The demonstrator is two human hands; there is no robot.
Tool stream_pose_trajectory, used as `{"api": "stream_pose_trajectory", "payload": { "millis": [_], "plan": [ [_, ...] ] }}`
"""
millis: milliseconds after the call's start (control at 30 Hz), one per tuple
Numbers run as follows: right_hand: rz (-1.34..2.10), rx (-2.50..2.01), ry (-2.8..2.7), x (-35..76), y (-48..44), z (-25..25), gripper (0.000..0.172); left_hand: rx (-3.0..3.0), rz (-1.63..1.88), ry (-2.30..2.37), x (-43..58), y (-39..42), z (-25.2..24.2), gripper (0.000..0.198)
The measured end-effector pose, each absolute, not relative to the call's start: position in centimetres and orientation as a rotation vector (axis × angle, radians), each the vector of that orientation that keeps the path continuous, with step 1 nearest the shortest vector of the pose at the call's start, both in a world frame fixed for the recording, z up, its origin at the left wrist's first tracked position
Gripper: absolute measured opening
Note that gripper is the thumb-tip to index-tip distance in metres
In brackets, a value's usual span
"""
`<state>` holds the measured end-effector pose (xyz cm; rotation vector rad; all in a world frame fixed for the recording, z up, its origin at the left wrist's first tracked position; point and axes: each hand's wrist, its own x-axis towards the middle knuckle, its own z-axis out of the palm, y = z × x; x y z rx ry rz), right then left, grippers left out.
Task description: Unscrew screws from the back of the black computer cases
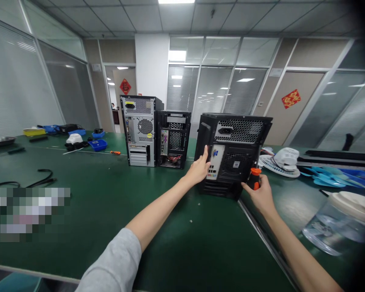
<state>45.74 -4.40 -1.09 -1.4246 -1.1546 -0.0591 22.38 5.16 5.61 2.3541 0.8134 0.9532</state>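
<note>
A black computer case (235,152) stands slightly tilted, its rear panel with ports and a mesh grille facing me. My left hand (199,166) lies against the left side of that panel, index finger stretched upward, the other fingers partly hidden. At the lower right edge of the case is my right hand (261,192), closed around an orange-and-black screwdriver (255,173). Its thumb reaches to the case edge; the screwdriver's tip cannot be made out. Two small metal bits, perhaps screws (191,221), lie on the green table (158,251) in front of the case.
A taller computer tower (141,136) and a smaller open case (174,140) stand behind to the left. Another orange screwdriver (115,153) lies near blue trays (97,144). At right are a clear lidded jar (337,227), a white fan part (287,159) and blue blades (325,176).
</note>
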Motion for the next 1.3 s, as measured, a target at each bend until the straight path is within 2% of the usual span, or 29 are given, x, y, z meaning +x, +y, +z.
{"api": "stream_pose_trajectory", "payload": {
  "millis": [500, 933, 1300],
  "plan": [
    [-0.076, -1.438, -1.229, 44.2, -4.5, -1.5, 0.038, 2.298, 1.050, 0.956, 20.9, 6.2, 5.2, 0.072],
    [-0.127, -1.462, -1.220, 42.0, -5.4, -1.0, 0.035, 2.280, 0.971, 1.045, 18.9, 4.9, 5.6, 0.070],
    [-0.162, -1.462, -1.234, 41.9, -5.6, -1.2, 0.035, 2.267, 1.049, 0.867, 18.5, 5.2, 5.2, 0.070]
  ]
}}
